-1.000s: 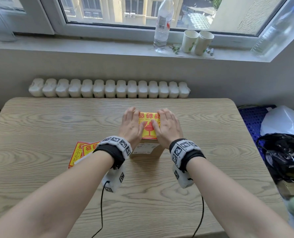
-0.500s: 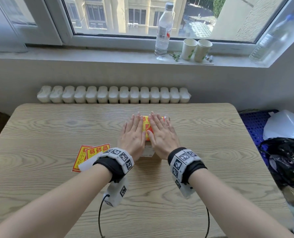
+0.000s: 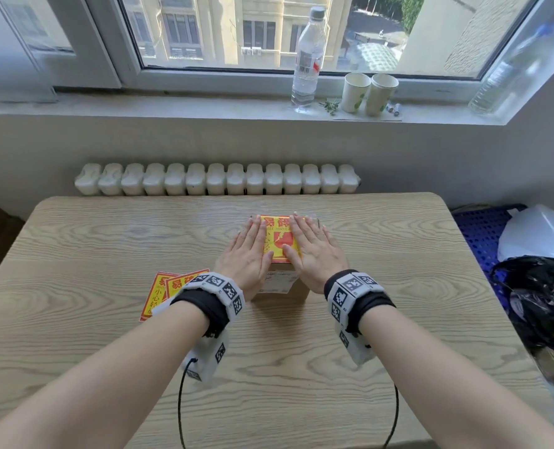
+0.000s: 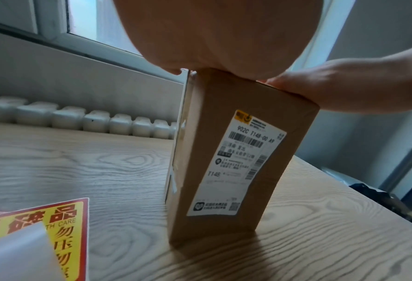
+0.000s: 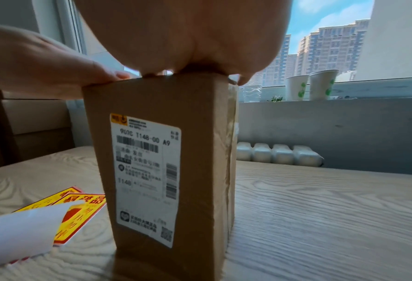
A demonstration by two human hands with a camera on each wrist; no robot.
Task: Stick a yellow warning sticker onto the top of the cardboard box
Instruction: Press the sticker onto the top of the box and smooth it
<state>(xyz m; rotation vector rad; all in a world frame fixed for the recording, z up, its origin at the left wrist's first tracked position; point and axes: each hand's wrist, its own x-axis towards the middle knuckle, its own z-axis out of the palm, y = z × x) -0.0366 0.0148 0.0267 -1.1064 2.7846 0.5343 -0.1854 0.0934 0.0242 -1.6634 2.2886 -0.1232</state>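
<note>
A brown cardboard box [image 3: 283, 288] [image 4: 226, 157] [image 5: 166, 171] with a white shipping label on its near side stands on the wooden table [image 3: 107, 247]. On its top lies a yellow warning sticker [image 3: 279, 239] with red print. My left hand [image 3: 248, 251] presses flat on the left part of the top, fingers straight. My right hand [image 3: 311, 247] lies flat on the right part, fingers straight too. A strip of the sticker shows between them. Both wrist views show the palms [image 4: 219, 38] [image 5: 183, 34] resting on the box top.
Spare yellow stickers [image 3: 165, 291] and a curled white backing sheet [image 5: 19, 232] lie on the table left of the box. A radiator [image 3: 217, 179] runs behind the table. A bottle [image 3: 308, 56] and two paper cups [image 3: 368, 92] stand on the windowsill. Bags [image 3: 541, 299] sit at the right.
Half a second ago the hands lay close together over the sticker's middle; now they have slid apart toward the box's sides, and more of the sticker shows.
</note>
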